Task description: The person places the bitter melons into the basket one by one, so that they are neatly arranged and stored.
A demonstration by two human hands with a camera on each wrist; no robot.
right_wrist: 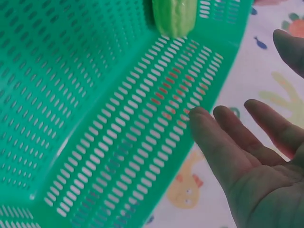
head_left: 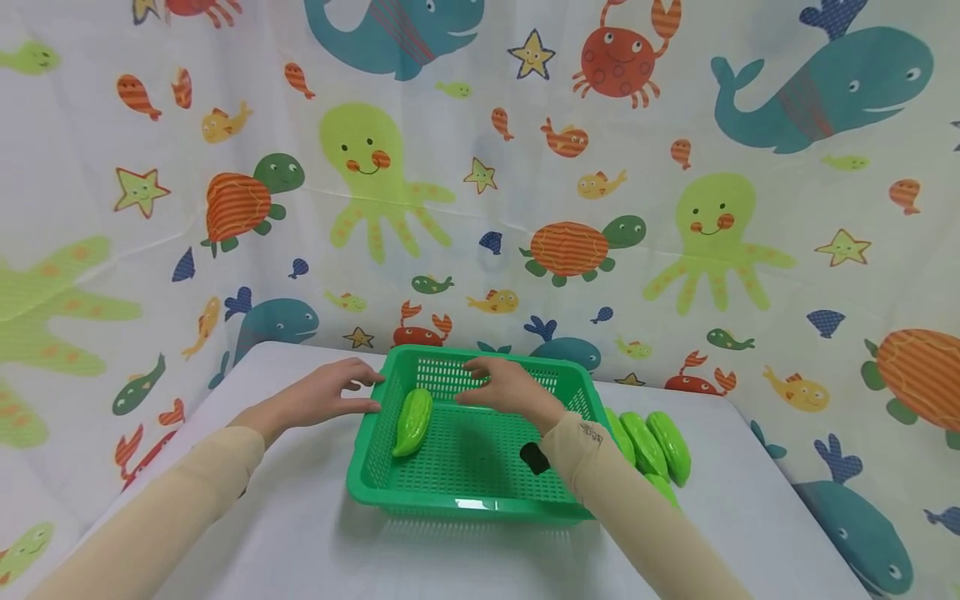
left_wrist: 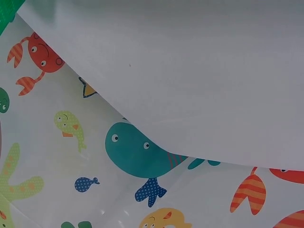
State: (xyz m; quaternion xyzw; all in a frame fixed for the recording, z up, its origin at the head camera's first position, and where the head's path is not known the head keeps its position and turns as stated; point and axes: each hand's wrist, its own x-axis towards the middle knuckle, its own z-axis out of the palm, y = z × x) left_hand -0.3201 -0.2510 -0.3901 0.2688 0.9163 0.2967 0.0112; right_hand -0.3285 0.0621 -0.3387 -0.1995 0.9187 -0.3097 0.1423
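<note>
Foreground: two pale sleeves, the left sleeve [head_left: 150, 517] and right sleeve [head_left: 648, 508], reaching inward.

Item: one green gourd [head_left: 412, 423], ridged, tapering to a point at the near end. Location: on the basket floor, lengthwise just beside the left wall; contact with that wall cannot be told.

Container: green slotted basket [head_left: 420, 500], upright, rim unobstructed at the front.

Right hand [head_left: 506, 385]: over the basket interior, thumb and fingers apart, nothing between them, well short of the gourd. Left hand [head_left: 333, 392]: at the left rim, thumb and fingers apart, holding nothing; fingertip contact with the rim uncertain.

Further stock: at least four gourds [head_left: 669, 446], close together outside the basket's right wall, partly hidden by the right sleeve.

Support: white surface [head_left: 300, 508]. Behind: cloth printed with sea animals [head_left: 465, 108].

Handling notes, by judgement: the glossy skin may slip, so grip across the thick middle, not the tip. Raise each gourd level above the rim before crossing it. Steady the rim lightly with the left hand. Set down gently, side by side. Keep the right sleeve off the outer group.
</note>
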